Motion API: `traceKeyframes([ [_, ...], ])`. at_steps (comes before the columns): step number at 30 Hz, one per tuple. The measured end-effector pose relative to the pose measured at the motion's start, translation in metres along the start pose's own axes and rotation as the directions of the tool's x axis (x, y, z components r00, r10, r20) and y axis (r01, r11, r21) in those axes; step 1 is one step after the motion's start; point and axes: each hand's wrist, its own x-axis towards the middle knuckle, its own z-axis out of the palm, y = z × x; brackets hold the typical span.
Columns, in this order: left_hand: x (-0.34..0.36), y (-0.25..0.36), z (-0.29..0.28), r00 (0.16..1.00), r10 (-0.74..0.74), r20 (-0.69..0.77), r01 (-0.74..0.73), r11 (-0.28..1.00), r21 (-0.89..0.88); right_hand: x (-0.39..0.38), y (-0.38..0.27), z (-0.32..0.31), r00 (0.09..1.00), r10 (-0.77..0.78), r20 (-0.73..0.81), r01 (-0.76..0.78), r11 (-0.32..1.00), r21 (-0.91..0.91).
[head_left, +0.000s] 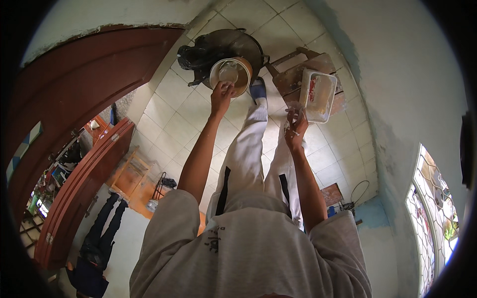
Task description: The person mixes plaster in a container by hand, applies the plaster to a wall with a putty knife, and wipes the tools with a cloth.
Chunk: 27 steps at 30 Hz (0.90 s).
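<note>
My left hand (222, 93) is closed at the near rim of a round pale bucket (243, 85). In the bucket lies a pale, roundish thing whose kind I cannot tell. The bucket stands against a wide dark basin (251, 45) with handles, and a black plastic bag (201, 57) drapes over the basin's left side. My right hand (296, 126), smeared with white, has its fingers curled around something small and pale that I cannot make out. Just beyond it, a clear rectangular plastic container (325, 97) with something red inside rests tilted on a low wooden stool (288, 82).
My foot in a dark blue slipper (258, 90) is beside the bucket on the tiled floor (174, 129). At left is an open reddish-brown door (84, 193). Another person (102, 223) in dark clothes is at the lower left. A barred window (427, 213) is at right.
</note>
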Motion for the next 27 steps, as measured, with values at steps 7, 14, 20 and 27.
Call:
traceKeyframes([
  [7,0.005,0.016,0.029,0.984,-0.053,0.169,0.035,0.994,0.105,0.028,0.009,-0.037,0.949,-0.161,-0.272,-0.019,0.830,-0.558],
  [14,-0.010,0.009,0.110,0.961,-0.044,0.273,-0.017,0.976,0.215,0.066,0.021,-0.048,0.945,0.193,-0.263,-0.322,0.685,-0.653],
  [20,-0.034,0.017,0.164,0.921,-0.223,0.319,0.165,0.966,0.200,0.074,0.012,-0.053,0.949,0.215,-0.233,-0.312,0.758,-0.573],
  [27,-0.073,0.046,0.189,0.744,-0.462,0.482,0.534,0.846,-0.013,0.017,-0.096,-0.129,0.969,0.151,-0.197,-0.225,0.866,-0.446],
])
